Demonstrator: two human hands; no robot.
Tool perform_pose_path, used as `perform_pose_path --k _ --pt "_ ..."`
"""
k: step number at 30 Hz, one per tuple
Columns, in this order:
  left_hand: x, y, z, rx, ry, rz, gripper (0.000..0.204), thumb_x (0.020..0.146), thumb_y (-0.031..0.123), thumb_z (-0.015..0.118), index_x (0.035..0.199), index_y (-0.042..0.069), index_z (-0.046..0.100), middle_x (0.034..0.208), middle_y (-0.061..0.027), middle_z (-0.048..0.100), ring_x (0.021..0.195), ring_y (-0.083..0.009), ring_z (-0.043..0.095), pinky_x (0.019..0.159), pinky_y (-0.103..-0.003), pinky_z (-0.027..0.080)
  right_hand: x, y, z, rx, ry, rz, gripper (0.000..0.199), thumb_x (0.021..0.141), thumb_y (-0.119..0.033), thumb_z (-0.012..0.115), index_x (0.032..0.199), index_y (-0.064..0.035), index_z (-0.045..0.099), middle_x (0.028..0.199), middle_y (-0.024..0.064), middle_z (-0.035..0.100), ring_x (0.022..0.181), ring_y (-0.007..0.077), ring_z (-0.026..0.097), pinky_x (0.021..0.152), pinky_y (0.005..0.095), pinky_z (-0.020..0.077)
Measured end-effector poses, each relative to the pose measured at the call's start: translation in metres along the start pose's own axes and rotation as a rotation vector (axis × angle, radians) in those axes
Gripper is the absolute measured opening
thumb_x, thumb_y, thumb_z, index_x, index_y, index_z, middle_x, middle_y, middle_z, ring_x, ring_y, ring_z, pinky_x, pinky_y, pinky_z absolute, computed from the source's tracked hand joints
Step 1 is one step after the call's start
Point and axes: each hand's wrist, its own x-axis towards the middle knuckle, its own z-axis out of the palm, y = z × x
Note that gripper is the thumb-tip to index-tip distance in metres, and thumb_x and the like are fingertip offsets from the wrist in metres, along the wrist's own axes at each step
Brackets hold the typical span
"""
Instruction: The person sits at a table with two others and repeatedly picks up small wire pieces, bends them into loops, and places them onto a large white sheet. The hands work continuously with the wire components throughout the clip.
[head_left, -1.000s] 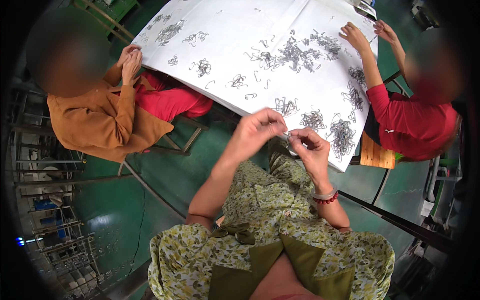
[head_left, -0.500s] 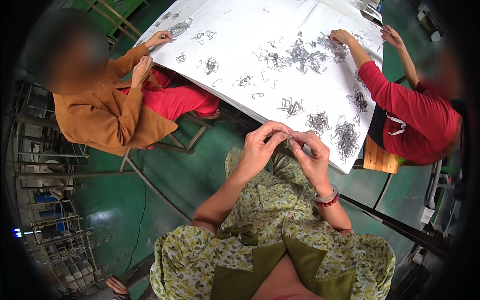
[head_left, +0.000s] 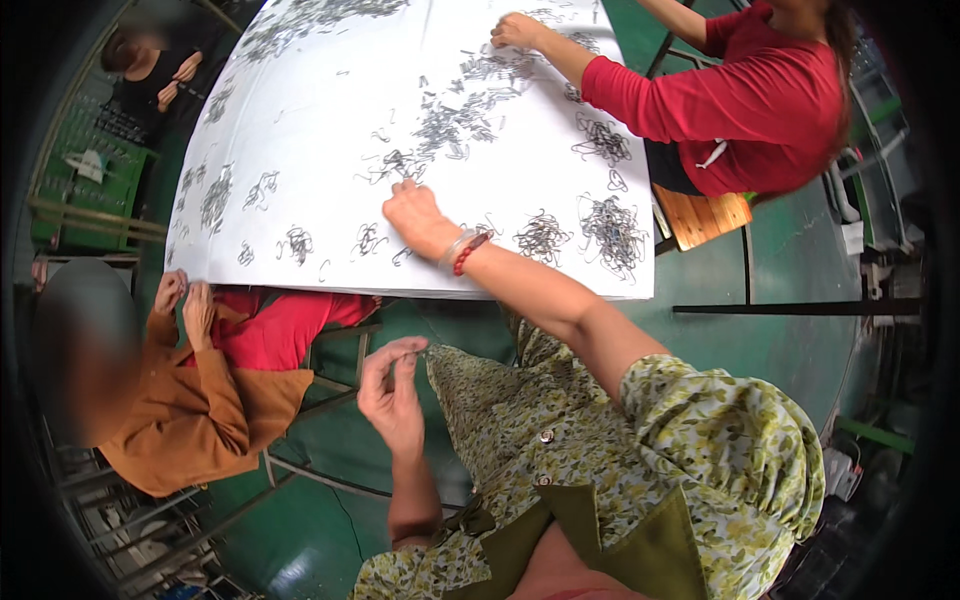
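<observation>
The right hand (head_left: 415, 215) reaches out over the white bench (head_left: 320, 120), fingers curled down onto small grey metal clips (head_left: 385, 165) lying there. The left hand (head_left: 392, 385) is held up near the lap, fingertips pinched together; what they hold is too small to tell.
</observation>
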Motion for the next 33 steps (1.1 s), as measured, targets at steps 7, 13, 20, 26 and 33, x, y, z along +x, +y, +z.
perform_pose_path --k 7,13,20,26,33 --pt "0.0 0.001 -0.012 0.023 0.018 -0.014 0.006 0.092 0.001 0.058 0.097 -0.002 0.057 0.096 -0.0142 0.065 0.09 -0.0177 0.062 0.084 -0.03 0.05 -0.011 -0.007 0.004 -0.097 0.083 -0.159 0.01 0.073 -0.003 0.059 0.079 -0.0001 0.067 0.091 0.0161 0.061 0.091 0.0285 0.057 0.071 0.0381 0.0483" --pt "-0.005 0.007 -0.004 0.06 0.057 0.029 0.007 0.092 -0.001 0.058 0.098 -0.003 0.058 0.097 -0.0135 0.065 0.091 -0.0176 0.061 0.084 -0.03 0.049 -0.019 0.043 -0.017 -0.015 0.132 -0.069 0.021 0.069 0.004 0.056 0.09 0.0003 0.061 0.093 0.0168 0.059 0.089 0.0323 0.057 0.074 0.04 0.0485" --pt "-0.004 -0.007 0.007 -0.016 0.005 0.086 0.008 0.089 -0.005 0.059 0.097 -0.004 0.061 0.098 -0.0106 0.068 0.088 -0.0143 0.063 0.079 -0.027 0.05 -0.084 0.195 -0.095 -0.295 -0.003 0.326 0.02 0.074 -0.008 0.067 0.09 -0.0018 0.058 0.096 0.0197 0.063 0.096 0.0357 0.06 0.081 0.0442 0.0502" --pt "0.002 -0.01 0.008 0.128 -0.04 0.184 0.008 0.088 -0.003 0.062 0.096 -0.002 0.063 0.094 -0.0082 0.068 0.083 -0.0119 0.063 0.071 -0.025 0.05 -0.09 0.205 -0.106 -0.229 0.058 0.151 0.028 0.08 -0.011 0.067 0.107 -0.0038 0.065 0.097 0.0163 0.063 0.095 0.034 0.06 0.081 0.0424 0.05" --pt "0.008 -0.009 0.013 0.087 -0.024 0.105 0.009 0.088 -0.004 0.062 0.096 -0.001 0.063 0.095 -0.0087 0.067 0.084 -0.0137 0.064 0.074 -0.025 0.052 -0.016 0.146 -0.057 0.04 0.069 -0.182 0.016 0.082 -0.006 0.065 0.097 -0.0031 0.071 0.089 0.0111 0.062 0.088 0.0271 0.058 0.08 0.0359 0.0503"
